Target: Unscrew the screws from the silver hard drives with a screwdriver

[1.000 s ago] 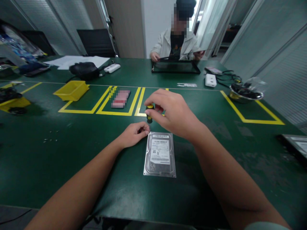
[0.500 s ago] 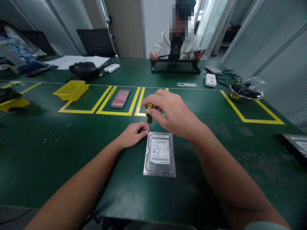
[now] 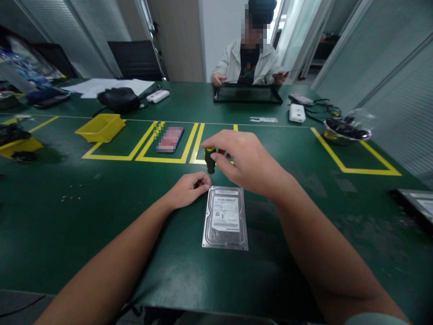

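Note:
A silver hard drive (image 3: 226, 216) with a white label lies flat on the green table. Above its far left corner my right hand (image 3: 241, 160) grips a short screwdriver (image 3: 210, 160) with a black and yellow handle. The screwdriver stands about upright, its thin shaft pointing down at that corner; the tip is hard to see. My left hand (image 3: 192, 187) rests on the table against the same corner, fingers curled into a pinch beside the shaft. What lies between those fingertips is hidden.
A yellow bin (image 3: 101, 128) and a phone (image 3: 170, 139) lie beyond my left hand, near yellow tape outlines. At right are a metal bowl (image 3: 347, 133) of dark parts and another drive-like device (image 3: 416, 205). Across the table a person (image 3: 230, 58) handles a black frame (image 3: 248, 94).
The screwdriver handle has turned in my right hand, showing more black now, and my right fingers have shifted slightly. The hard drive and my left hand stay put.

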### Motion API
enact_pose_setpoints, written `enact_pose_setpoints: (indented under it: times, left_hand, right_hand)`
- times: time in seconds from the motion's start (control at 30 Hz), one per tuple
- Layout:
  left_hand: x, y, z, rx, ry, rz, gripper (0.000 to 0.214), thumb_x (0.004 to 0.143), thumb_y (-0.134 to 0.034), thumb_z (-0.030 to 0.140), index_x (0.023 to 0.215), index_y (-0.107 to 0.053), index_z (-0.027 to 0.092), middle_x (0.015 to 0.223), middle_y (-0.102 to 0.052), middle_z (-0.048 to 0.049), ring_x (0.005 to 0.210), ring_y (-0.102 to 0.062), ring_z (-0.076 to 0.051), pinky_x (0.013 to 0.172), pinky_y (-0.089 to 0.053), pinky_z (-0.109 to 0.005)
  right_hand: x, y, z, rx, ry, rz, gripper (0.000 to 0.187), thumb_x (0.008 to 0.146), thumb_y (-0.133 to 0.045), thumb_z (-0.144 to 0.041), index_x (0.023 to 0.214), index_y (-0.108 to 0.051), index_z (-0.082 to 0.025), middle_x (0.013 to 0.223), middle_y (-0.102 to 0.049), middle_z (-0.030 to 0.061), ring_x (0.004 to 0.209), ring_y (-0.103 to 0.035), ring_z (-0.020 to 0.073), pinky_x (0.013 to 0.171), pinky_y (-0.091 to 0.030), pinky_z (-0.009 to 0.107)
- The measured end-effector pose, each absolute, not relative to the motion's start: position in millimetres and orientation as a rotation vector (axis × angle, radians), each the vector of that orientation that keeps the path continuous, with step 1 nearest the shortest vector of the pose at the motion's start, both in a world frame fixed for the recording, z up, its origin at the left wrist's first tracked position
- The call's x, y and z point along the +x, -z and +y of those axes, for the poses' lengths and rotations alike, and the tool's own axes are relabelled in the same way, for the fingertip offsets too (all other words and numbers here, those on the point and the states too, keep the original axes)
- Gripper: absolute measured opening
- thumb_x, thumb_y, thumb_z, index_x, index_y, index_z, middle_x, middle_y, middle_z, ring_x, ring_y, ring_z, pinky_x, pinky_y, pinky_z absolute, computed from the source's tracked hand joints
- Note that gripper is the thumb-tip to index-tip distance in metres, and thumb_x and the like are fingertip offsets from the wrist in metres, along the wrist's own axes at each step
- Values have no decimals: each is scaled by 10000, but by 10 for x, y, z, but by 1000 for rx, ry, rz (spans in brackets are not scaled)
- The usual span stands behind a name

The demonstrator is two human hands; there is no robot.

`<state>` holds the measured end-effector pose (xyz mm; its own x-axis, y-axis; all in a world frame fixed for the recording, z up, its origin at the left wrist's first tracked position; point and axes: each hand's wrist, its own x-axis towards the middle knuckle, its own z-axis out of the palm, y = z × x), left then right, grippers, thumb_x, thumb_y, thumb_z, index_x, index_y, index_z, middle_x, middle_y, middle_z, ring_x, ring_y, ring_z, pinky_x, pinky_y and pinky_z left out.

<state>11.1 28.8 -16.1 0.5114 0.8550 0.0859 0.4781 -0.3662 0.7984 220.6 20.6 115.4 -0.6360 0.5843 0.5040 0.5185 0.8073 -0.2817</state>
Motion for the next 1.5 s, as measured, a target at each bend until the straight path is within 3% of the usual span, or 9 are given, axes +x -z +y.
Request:
enact_pose_setpoints:
  times: [0.97,1.5]
  left_hand:
    - [125,125,278,2026,-653,1096,124,889,-566,270,847,-604,160,740,-578,22,674,-510,-130,630,-386,-247]
    - [119,144,289,2020,-651,1098,147,890,-568,295,850,-602,158,732,-560,22,662,-491,-126,609,-372,-238]
  right_hand:
    - [2220,-1187,186,-838,-133,-2422,260,923,-472,-158,1038,-703,-127,1035,-672,99,958,-583,194,850,-404,300]
    - [2205,-1174,208,-781,-183,-2426,328,879,-435,-86,1082,-691,-121,1083,-696,92,1029,-610,193,930,-426,308]
